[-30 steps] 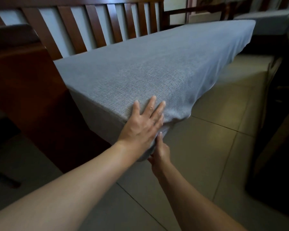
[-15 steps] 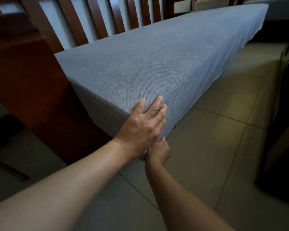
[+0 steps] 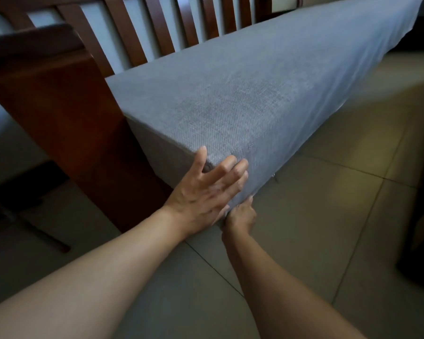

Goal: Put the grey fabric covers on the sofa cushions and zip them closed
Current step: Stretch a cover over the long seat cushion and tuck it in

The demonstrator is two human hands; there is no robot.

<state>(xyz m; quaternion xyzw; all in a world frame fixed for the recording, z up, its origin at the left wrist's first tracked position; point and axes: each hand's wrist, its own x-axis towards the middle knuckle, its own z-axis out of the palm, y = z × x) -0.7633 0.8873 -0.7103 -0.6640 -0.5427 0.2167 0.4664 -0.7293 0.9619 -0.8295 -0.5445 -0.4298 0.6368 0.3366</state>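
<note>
At the near corner of the cushion [image 3: 230, 106], I am pressing my left hand [image 3: 206, 192] flat, fingers spread. Below it, my right hand [image 3: 241, 217] is pinching the grey cover's [image 3: 304, 77] bottom edge.

At frame centre, the left hand [image 3: 206, 192] presses flat on the grey cover's [image 3: 242, 106] near corner; the right hand [image 3: 241, 217] pinches fabric just beneath.

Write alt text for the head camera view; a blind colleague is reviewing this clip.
A person's left hand presses flat on the near corner of a long cushion in a grey fabric cover, while the right hand pinches the cover's lower edge just beneath. The cushion lies along a dark wooden sofa frame with a slatted back, above a tiled floor.
</note>
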